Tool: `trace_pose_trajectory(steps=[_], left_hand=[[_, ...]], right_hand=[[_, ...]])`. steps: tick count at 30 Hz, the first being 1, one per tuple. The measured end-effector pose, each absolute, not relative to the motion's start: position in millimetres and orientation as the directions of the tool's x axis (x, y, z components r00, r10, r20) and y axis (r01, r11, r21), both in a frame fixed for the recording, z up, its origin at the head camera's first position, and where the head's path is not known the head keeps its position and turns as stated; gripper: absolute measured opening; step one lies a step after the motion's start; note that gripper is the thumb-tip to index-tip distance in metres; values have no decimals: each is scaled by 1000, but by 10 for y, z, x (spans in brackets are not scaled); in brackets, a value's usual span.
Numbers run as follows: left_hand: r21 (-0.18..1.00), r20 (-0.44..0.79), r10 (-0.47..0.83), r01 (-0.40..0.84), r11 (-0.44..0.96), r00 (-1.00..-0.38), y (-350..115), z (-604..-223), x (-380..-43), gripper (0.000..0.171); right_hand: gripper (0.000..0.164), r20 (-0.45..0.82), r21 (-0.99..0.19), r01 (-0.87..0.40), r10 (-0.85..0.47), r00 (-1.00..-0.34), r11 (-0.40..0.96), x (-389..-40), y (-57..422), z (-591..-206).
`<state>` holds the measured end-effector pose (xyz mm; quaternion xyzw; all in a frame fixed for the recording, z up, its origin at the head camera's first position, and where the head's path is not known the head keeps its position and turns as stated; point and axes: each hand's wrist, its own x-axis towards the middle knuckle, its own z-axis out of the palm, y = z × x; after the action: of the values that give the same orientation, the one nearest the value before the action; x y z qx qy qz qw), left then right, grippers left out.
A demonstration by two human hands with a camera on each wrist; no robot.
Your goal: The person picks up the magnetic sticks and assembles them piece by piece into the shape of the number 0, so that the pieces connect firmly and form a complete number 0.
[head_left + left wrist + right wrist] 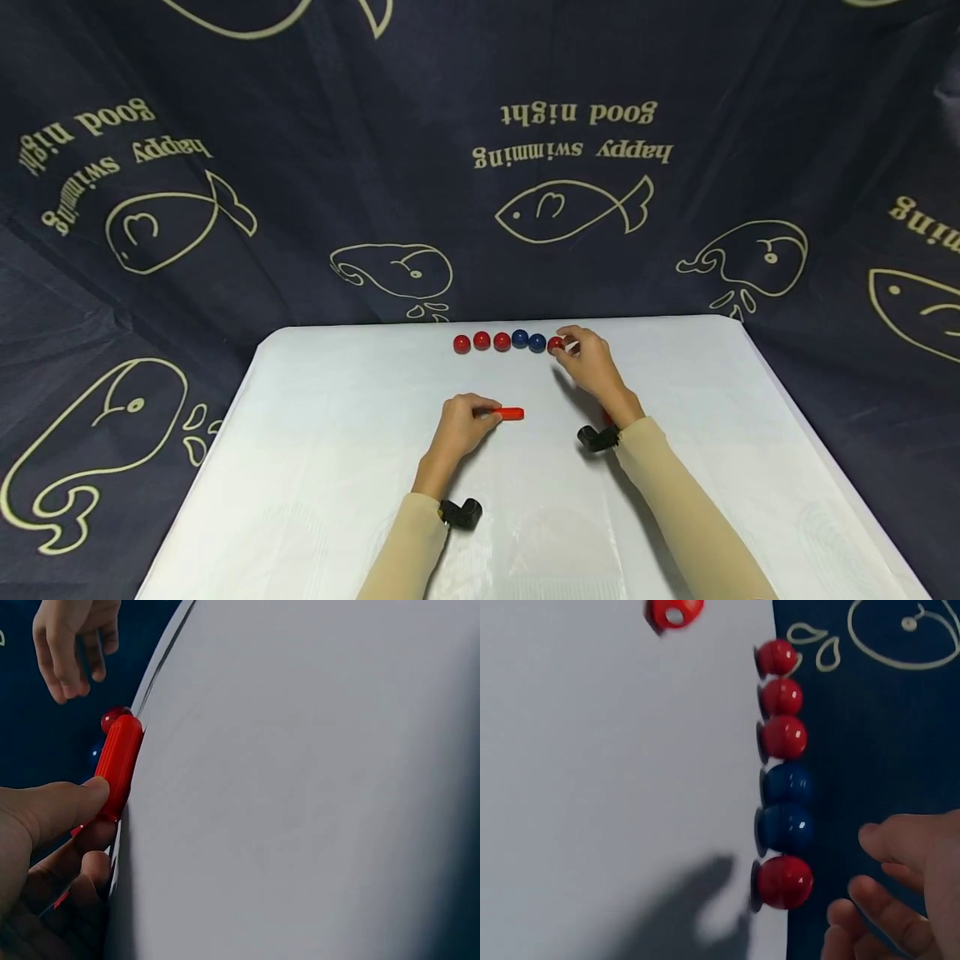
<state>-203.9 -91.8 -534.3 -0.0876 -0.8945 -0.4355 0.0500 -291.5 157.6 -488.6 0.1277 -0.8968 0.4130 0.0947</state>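
- Nearest, at mid-worktop: the left hand, thumb and fingers pinching a short, ribbed red cylinder, likely plastic, its free end towards the right edge.
- Towards the right edge of the white-covered worktop: a red piece, mostly hidden under the right wrist.
- Farther: the right hand, thumb and fingers apart; the right wrist view shows them clear of the glossy red ball ending the row.
- Along the far edge, midway between its corners: that ball, two glossy blue balls, then three glossy red balls.
- The step in hand seems to be setting the row's right-end ball; the next move likely calls for lifting the right hand away without rolling it.
- Beyond: navy cloth with fish drawings.
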Motion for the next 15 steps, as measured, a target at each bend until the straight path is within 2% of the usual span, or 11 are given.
trace_pose_trajectory(steps=[6, 15], left_hand=[[766, 172, 118, 208, 608, -978, -936, -5325, -2053, 12], [788, 126, 113, 169, 592, -986, -925, -5339, -2045, 12]], right_hand=[[42, 233, -725, -236, -91, -968, 647, -3089, 1598, -4906], [44, 114, -704, -137, -80, -990, 697, -3168, 1604, -5057]])
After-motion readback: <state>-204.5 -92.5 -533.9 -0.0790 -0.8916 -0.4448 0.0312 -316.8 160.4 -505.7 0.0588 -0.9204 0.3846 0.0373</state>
